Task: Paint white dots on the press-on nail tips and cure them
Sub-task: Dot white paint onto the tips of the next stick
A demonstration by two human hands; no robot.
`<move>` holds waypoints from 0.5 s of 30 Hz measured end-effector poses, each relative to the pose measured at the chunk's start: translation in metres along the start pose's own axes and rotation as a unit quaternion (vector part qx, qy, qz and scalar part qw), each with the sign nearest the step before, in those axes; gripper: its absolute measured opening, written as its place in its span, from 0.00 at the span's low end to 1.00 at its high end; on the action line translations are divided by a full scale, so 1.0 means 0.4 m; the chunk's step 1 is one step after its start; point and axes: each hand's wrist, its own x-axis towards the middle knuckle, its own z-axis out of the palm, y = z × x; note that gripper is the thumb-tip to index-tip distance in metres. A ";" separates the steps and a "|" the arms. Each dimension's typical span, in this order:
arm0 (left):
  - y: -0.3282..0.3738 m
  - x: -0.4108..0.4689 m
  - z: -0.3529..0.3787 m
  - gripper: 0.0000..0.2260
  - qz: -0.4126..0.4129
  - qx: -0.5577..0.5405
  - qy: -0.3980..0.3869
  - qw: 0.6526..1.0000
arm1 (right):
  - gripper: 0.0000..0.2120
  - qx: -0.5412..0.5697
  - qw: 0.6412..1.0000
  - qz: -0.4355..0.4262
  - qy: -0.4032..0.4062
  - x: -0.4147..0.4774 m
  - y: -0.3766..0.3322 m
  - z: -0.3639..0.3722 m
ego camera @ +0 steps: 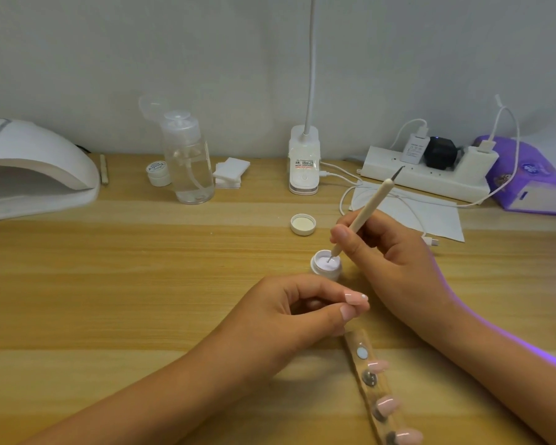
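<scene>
Pinches a pale pink press-on nail tip (355,298), one white dot on it, between thumb and forefinger of left hand (289,319), over the light wooden surface (142,268). Grips a cream dotting pen (368,215) in the right hand (392,252), point dipped in a small white gel jar (325,264) just beyond.

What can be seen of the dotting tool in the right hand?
The dotting tool is a slim cream stick with a thin dark point at its upper end. It is tilted, top leaning away and right. The right hand pinches its lower part. Its lower tip dips into white gel in the small open jar.
</scene>
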 end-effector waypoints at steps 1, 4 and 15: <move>0.000 0.000 0.000 0.05 0.001 -0.002 -0.002 1.000 | 0.07 -0.005 1.000 -0.003 -0.003 0.000 0.001 0.000; 0.000 0.000 0.000 0.05 0.003 -0.006 -0.003 1.000 | 0.08 -0.016 1.000 -0.006 -0.009 0.002 0.004 0.001; -0.004 0.005 0.001 0.05 0.009 -0.013 -0.002 1.000 | 0.07 -0.038 0.998 -0.037 -0.028 0.002 0.006 0.000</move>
